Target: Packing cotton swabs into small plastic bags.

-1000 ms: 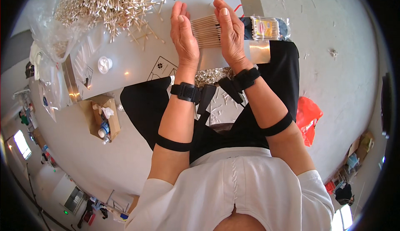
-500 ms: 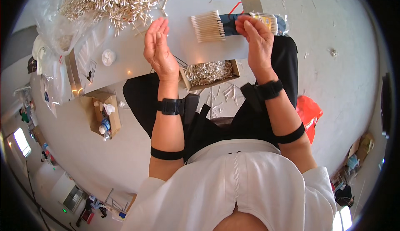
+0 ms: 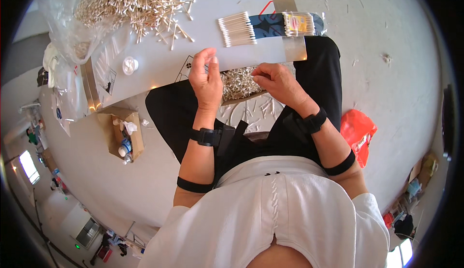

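My left hand (image 3: 207,84) is over the table's near edge, its fingers loosely bent and the thumb apart, with nothing visible between them. Over the right end of a carton of cotton swabs (image 3: 237,82), my right hand (image 3: 279,83) is closed, thumb and fingertips together; whatever they may hold is too small to make out. Beyond it on the table lies a neat row of cotton swabs (image 3: 237,29), on the left end of a dark strip (image 3: 268,25). A clear pack of swabs with a yellow label (image 3: 298,24) rests toward the strip's right end.
A big heap of loose cotton swabs (image 3: 130,2) covers the table's far left, beside a clear plastic bag (image 3: 63,21). A small round white tub (image 3: 129,65) stands nearer. On the floor are a cardboard box (image 3: 111,123) with bottles and a red bag (image 3: 356,135).
Both hands have come down toward me and closer together, over the swab carton's edges. My right hand has left the labelled pack. Several swabs now lie apart at the heap's near edge.
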The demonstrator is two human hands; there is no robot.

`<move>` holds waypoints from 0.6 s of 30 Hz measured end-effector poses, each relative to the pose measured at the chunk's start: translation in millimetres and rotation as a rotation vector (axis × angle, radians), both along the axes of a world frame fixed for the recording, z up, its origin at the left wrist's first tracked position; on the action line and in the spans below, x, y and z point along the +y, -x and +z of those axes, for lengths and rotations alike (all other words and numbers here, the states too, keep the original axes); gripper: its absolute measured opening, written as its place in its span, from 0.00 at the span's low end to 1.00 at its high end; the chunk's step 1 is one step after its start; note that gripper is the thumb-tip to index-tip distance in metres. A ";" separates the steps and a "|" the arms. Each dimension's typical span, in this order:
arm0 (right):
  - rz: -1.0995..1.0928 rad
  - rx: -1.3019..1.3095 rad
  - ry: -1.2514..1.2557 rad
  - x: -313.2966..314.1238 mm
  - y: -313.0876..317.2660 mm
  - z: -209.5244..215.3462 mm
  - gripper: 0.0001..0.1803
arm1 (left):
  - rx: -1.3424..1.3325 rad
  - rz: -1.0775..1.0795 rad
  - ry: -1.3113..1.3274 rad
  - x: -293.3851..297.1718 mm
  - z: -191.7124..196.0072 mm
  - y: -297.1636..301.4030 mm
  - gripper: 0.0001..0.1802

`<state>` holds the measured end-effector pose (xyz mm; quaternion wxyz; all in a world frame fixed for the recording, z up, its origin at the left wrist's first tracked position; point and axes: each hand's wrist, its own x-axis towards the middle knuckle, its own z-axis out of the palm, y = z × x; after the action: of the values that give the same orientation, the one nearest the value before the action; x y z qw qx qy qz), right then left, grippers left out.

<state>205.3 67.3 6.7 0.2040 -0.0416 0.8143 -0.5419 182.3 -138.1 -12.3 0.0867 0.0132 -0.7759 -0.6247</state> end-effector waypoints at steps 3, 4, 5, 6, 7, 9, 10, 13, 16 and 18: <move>-0.022 -0.001 0.010 1.7 -0.6 -3.4 0.09 | 0.219 -0.089 0.543 7.0 2.6 2.8 0.24; -0.022 -0.001 0.012 1.3 -0.3 -3.6 0.09 | 0.219 -0.089 0.545 7.0 0.7 3.3 0.24; -0.018 0.001 0.019 0.5 0.2 -3.7 0.09 | 0.254 -0.101 0.643 7.1 -1.3 3.5 0.28; -0.018 0.001 0.021 1.1 0.0 -4.8 0.09 | 0.288 -0.117 0.735 10.8 0.4 5.1 0.33; -0.023 -0.002 0.019 2.0 0.2 -5.4 0.09 | 0.287 -0.122 0.732 15.1 1.7 7.0 0.33; -0.024 0.025 0.005 3.5 1.7 -5.1 0.08 | 0.210 -0.186 0.941 24.7 6.4 11.7 0.46; -0.025 0.022 0.004 3.6 2.9 -4.8 0.08 | 0.208 -0.189 0.940 28.1 7.7 15.2 0.46; -0.111 0.069 -0.071 3.2 9.0 -2.1 0.07 | 0.166 -0.331 1.040 33.6 3.5 29.6 0.53; -0.165 0.213 -0.195 5.6 24.9 -2.9 0.06 | 0.218 -0.316 1.062 36.1 -3.1 44.7 0.56; -0.318 0.323 -0.123 3.9 37.4 -5.9 0.04 | 0.207 -0.344 1.075 33.7 -6.3 49.7 0.58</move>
<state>167.9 71.2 0.8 -0.0145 0.0136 0.8642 -0.5027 132.6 -104.4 -18.6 0.0538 -0.2204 -0.9630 -0.1453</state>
